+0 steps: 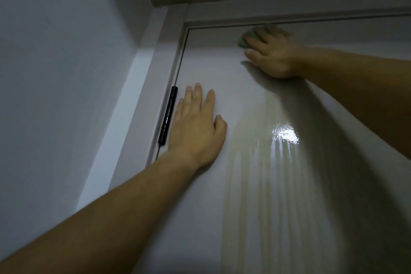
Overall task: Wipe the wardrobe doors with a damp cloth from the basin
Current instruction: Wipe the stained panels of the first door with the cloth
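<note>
Fingers (198, 95) of the left hand (195, 133) lie straight, flat on the white wardrobe door (266, 207) beside a black hinge (168, 115); farther up — under the door's top edge — the right hand (273, 55) presses a green cloth (243, 41) flat, fingers extended.

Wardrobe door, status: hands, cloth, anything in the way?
Right hand presses green cloth on door, near top edge. Left hand flat beside black hinge. Wet streaks below; nothing blocking.
</note>
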`<state>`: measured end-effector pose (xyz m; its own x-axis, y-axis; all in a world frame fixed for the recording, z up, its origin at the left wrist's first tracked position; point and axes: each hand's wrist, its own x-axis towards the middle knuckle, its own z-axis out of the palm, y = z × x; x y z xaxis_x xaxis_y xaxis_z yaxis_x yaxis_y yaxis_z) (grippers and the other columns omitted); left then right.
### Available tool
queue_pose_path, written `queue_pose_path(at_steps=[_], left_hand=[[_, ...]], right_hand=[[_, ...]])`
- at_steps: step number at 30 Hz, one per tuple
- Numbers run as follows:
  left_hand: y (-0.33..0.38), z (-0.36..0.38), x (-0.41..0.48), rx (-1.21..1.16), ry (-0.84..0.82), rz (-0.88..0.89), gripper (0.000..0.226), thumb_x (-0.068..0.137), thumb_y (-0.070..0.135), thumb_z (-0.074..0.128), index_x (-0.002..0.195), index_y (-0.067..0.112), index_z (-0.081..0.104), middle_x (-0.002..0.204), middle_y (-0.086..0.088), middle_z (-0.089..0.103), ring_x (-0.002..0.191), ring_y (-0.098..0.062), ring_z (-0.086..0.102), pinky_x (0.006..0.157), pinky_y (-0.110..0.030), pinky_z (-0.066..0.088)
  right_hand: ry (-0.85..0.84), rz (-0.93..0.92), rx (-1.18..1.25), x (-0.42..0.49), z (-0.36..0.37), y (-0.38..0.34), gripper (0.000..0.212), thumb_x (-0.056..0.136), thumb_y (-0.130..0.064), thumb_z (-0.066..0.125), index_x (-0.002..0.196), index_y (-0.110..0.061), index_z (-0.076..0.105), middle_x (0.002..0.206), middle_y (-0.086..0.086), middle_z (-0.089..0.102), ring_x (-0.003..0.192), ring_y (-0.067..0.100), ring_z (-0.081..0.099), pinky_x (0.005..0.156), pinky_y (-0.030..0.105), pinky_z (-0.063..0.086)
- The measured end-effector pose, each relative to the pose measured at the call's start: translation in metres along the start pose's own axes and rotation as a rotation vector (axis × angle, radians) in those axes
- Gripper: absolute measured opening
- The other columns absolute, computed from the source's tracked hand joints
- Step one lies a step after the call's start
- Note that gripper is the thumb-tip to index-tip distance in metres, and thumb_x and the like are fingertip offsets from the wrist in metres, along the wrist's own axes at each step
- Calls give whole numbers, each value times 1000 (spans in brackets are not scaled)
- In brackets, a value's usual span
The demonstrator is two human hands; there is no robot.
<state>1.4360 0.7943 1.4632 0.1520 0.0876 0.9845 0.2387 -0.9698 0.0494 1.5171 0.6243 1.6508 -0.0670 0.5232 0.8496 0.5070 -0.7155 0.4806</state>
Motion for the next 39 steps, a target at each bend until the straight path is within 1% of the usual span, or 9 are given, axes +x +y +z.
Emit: queue_pose_path(at_steps=[5, 9, 11, 15, 20, 25, 31, 36, 39], left_hand=[[-5, 8, 2, -19, 3, 58, 73, 97, 52, 14, 163, 25, 4, 171, -1, -8, 157, -17, -12, 128, -38, -6], [-4, 11, 1, -10, 17, 46, 74, 95, 53, 15, 163, 25, 5, 171, 0, -7, 157, -17, -11, 128, -38, -6], [-2, 10, 0, -24, 20, 36, 74, 95, 52, 16, 163, 25, 5, 171, 0, -6, 157, -17, -11, 128, -38, -6], [-4, 10, 1, -25, 21, 42, 75, 95, 53, 17, 163, 25, 5, 172, 1, -6, 157, -17, -10, 128, -39, -4], [-1, 10, 1, -7, 20, 35, 76, 94, 53, 17, 163, 22, 8, 172, -2, -3, 158, -19, -7, 128, -40, -2], [12, 4, 2, -51, 2, -17, 78, 92, 56, 14, 163, 23, 12, 172, -6, 1, 158, -23, -4, 128, -45, -2], [40, 3, 8, -71, 0, 73, 75, 93, 57, 12, 162, 30, 14, 172, -1, 0, 157, -19, -6, 128, -45, -4], [61, 10, 19, -19, -56, 128, 74, 93, 59, 12, 162, 32, 14, 172, -1, 2, 158, -21, -3, 128, -47, -1], [65, 13, 17, 9, -46, 114, 75, 92, 58, 13, 162, 30, 16, 172, -3, 3, 158, -24, -2, 127, -49, -1]], right_hand=[[-12, -236, 11, -35, 15, -13, 66, 103, -63, 14, 162, -33, 3, 171, -1, -3, 157, 23, -8, 125, 44, -4], [12, 77, 11, -12, -1, 34, 71, 102, -65, 14, 163, -29, 5, 171, 5, -1, 157, 26, -4, 126, 42, -1], [27, 119, 8, -18, 1, 26, 68, 105, -61, 16, 163, -28, 5, 171, 7, -2, 157, 28, -5, 126, 43, -3], [-6, -233, 13, -60, 19, 5, 66, 105, -60, 17, 162, -32, -1, 171, 0, -6, 156, 21, -10, 122, 38, -9], [32, 166, 9, -33, 2, 56, 69, 103, -63, 14, 162, -29, 8, 171, 5, 1, 157, 27, -4, 126, 42, -2], [15, -185, 38, -82, 19, 27, 74, 98, -67, 11, 162, -31, 2, 171, 0, -3, 157, 21, -9, 125, 40, -6], [67, 198, -1, -46, 5, 78, 68, 103, -61, 13, 162, -28, 12, 171, 8, 6, 157, 29, 1, 126, 42, -1], [24, -172, 23, -101, 23, 55, 66, 104, -61, 17, 162, -32, 1, 171, -1, -5, 157, 19, -9, 122, 38, -8], [35, 23, 2, -77, 10, 96, 66, 105, -59, 18, 163, -29, 8, 171, 4, 1, 157, 25, -4, 125, 39, -4]])
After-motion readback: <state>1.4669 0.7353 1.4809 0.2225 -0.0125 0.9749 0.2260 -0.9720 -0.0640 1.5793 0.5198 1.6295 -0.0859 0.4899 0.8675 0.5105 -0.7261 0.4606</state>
